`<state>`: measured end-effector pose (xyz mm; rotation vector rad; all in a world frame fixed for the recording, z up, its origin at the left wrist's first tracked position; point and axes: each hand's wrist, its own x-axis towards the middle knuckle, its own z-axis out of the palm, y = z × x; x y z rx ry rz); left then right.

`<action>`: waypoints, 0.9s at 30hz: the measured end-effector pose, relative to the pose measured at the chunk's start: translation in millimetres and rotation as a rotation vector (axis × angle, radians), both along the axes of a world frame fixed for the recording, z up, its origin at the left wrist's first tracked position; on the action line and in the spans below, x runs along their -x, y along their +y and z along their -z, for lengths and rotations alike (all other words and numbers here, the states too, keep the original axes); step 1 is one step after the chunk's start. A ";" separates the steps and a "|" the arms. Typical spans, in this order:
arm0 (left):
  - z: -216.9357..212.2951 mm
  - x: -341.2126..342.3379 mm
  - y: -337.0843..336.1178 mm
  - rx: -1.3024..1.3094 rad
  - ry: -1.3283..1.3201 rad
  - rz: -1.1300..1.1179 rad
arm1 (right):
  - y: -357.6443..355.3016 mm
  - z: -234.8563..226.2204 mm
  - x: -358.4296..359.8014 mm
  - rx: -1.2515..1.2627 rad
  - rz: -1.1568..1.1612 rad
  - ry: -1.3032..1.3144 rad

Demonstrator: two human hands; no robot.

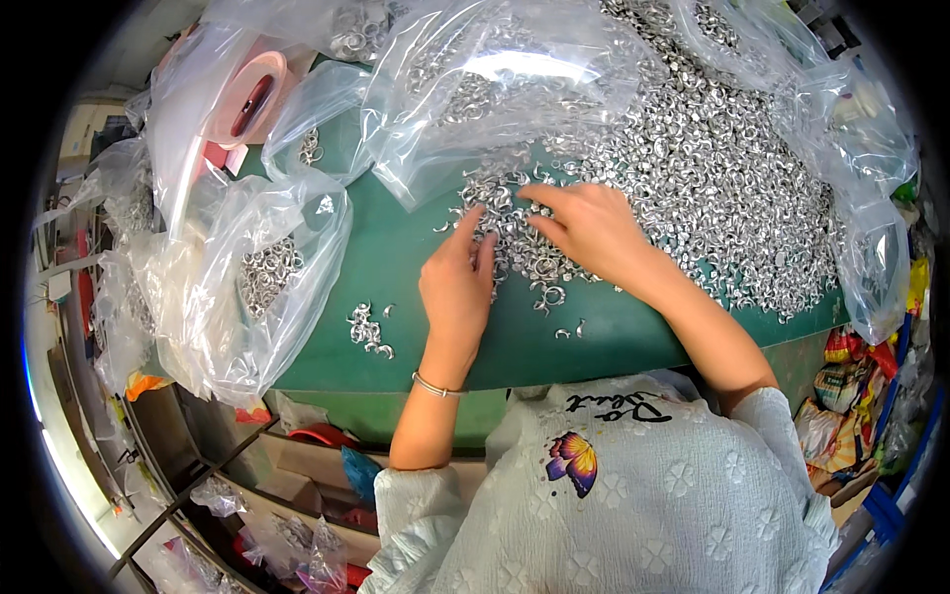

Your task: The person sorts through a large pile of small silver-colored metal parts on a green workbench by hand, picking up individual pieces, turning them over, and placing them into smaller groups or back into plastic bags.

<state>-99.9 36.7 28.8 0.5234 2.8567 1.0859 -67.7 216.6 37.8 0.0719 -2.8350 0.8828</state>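
Observation:
A broad heap of small silver-coloured curved metal pieces (712,188) covers the right half of a green tabletop (386,238). At its near left edge, my left hand (457,287) touches the pieces with index finger and thumb apart. My right hand (599,230) comes in from the right over the same spot. Its index finger and thumb are also spread, and I see nothing held between them. Between the two hands lies a thinner scatter of pieces (515,233). A small separate group (366,329) sits left of my left hand, and a few loose ones (571,331) lie nearer the table edge.
A clear plastic bag (401,168) drapes over the far part of the heap. Another bag (327,233) with metal pieces inside stands at the left. Behind it is a pink oval holder (274,74) with a dark red object. More plastic (876,257) hangs at the right edge.

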 end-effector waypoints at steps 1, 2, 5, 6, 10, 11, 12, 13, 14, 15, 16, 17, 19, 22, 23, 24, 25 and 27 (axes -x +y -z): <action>-1.9 0.4 -0.1 0.017 -0.008 0.017 | -2.2 6.2 4.0 -0.053 -0.014 -0.013; -4.2 1.9 -0.6 0.035 -0.017 0.030 | -4.6 10.7 8.6 -0.106 -0.032 -0.025; 0.3 5.9 -9.1 -0.033 0.130 0.106 | -1.9 11.2 9.1 -0.117 -0.037 -0.033; 1.9 7.2 -13.7 -0.074 0.208 0.135 | 2.8 9.1 8.0 -0.068 -0.027 -0.024; -7.0 13.7 -21.7 -0.423 -0.468 0.089 | 26.1 -3.5 6.6 0.391 0.028 -0.237; -11.4 18.9 -21.0 -0.639 -0.720 0.064 | 29.3 -6.8 7.3 0.575 0.038 -0.330; -13.3 21.9 -20.6 -0.855 -0.971 0.037 | 28.9 -8.6 5.5 0.883 0.007 -0.332; -12.8 22.1 -20.6 -0.941 -1.022 0.061 | 28.8 -12.1 5.6 1.154 0.016 -0.407; -12.7 21.4 -20.4 -1.027 -1.073 0.087 | 29.1 -17.3 5.8 1.425 0.026 -0.480; -12.3 20.8 -20.9 -1.113 -1.123 0.113 | 29.1 -20.1 6.4 1.697 0.035 -0.552; -8.9 20.3 -23.3 -1.137 -1.090 0.128 | 28.8 -17.0 8.0 1.623 0.035 -0.576; -4.8 20.1 -25.5 -1.159 -1.058 0.143 | 28.9 -9.6 10.5 1.551 0.035 -0.597; -1.4 20.9 -26.8 -1.168 -1.030 0.081 | 28.6 1.9 14.7 1.404 0.035 -0.636; -6.1 23.5 -21.0 -1.165 -1.054 -0.087 | 9.7 5.2 15.2 0.559 0.009 -0.234; -7.4 24.4 -19.3 -1.190 -1.072 -0.090 | 1.9 8.4 13.4 0.195 -0.029 -0.017; -8.9 24.9 -17.5 -1.213 -1.091 -0.091 | -3.7 12.8 12.4 0.068 -0.021 -0.040; -11.3 24.1 -15.9 -1.130 -1.054 -0.084 | -2.6 12.5 12.5 0.047 -0.029 -0.068; -14.3 20.5 -14.6 -0.969 -0.975 -0.076 | -1.9 7.1 14.2 0.004 -0.051 -0.127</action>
